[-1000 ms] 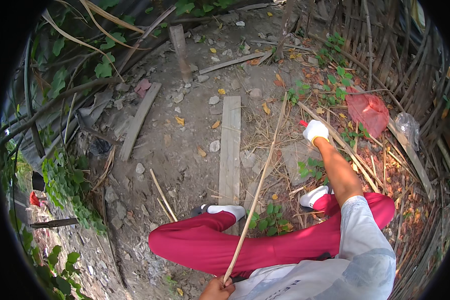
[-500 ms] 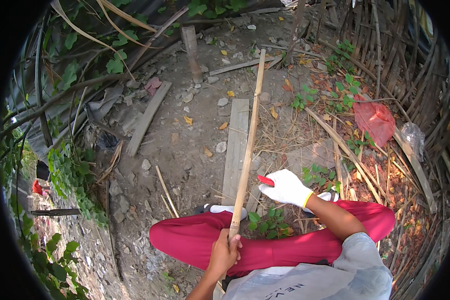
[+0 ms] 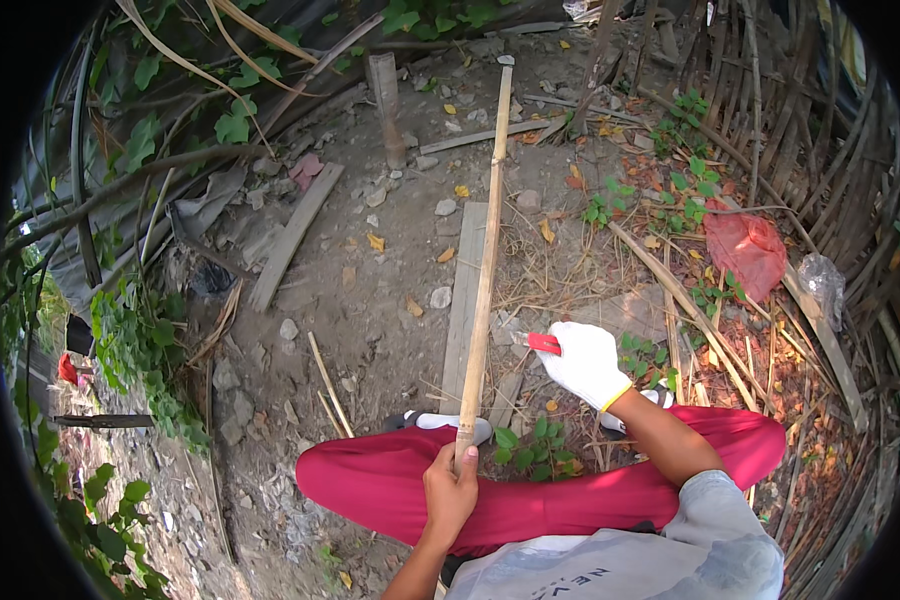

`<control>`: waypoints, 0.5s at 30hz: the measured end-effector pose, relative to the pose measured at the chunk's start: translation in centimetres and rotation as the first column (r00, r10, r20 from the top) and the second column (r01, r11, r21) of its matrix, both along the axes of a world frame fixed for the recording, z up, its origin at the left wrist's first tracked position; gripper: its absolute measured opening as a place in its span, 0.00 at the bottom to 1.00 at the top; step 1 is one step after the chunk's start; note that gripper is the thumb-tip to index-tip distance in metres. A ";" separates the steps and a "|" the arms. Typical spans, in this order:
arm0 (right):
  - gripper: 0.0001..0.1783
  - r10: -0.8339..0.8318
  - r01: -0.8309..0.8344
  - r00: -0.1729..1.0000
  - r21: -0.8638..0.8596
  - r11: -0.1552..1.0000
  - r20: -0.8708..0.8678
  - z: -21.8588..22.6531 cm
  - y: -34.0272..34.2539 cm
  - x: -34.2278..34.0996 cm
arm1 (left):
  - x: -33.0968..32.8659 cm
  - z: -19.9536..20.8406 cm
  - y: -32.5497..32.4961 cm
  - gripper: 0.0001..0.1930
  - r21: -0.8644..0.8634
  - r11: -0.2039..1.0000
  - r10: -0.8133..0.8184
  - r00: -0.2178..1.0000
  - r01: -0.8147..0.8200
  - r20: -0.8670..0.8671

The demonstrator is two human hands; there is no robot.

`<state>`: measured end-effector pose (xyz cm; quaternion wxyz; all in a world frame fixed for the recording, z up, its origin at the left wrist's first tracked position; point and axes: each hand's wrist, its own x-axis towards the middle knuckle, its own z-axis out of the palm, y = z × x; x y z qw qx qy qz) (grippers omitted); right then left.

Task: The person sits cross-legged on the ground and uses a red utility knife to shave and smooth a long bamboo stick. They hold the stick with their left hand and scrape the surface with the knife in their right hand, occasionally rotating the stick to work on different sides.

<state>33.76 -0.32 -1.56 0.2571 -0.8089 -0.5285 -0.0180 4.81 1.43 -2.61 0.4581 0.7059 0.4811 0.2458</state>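
Observation:
My left hand [image 3: 451, 490], bare, is closed round the near end of a long bamboo strip [image 3: 485, 270]. The strip points away from me, nearly straight up the view, with a joint a little above my fingers. My right hand [image 3: 582, 365] wears a white glove with a yellow cuff and is closed on a red-handled knife [image 3: 544, 343]. A short greyish blade seems to stick out on the left of the handle, toward the strip but apart from it. My crossed legs in dark red trousers [image 3: 370, 482] lie under both arms.
A grey plank [image 3: 462, 310] lies beneath the strip, another board [image 3: 297, 238] to the left. A wooden stake [image 3: 387, 110] stands at the far side. On the right are a red plastic bag [image 3: 745, 250], a clear bag [image 3: 820, 285], loose sticks and a stick fence [image 3: 820, 150].
The bamboo strip has slid away from me and its far end has swung slightly left. My gloved right hand has moved slightly right, and the knife has turned, so its blade side shows.

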 end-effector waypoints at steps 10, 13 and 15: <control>0.33 0.096 -0.012 0.771 0.136 0.991 -0.630 1.3 2.0 6.5 | -1.1 0.7 -0.5 0.13 -0.079 0.994 0.082 0.987 -0.072 0.139; 0.33 0.233 -0.015 0.553 0.270 0.963 -0.800 -0.2 2.1 8.1 | -0.9 1.2 -0.7 0.12 -0.118 0.990 0.092 0.985 -0.075 0.145; 0.34 0.359 0.033 0.306 0.386 0.922 -0.882 0.7 1.9 7.9 | -1.1 1.3 -0.8 0.12 -0.137 0.988 0.093 0.985 -0.074 0.142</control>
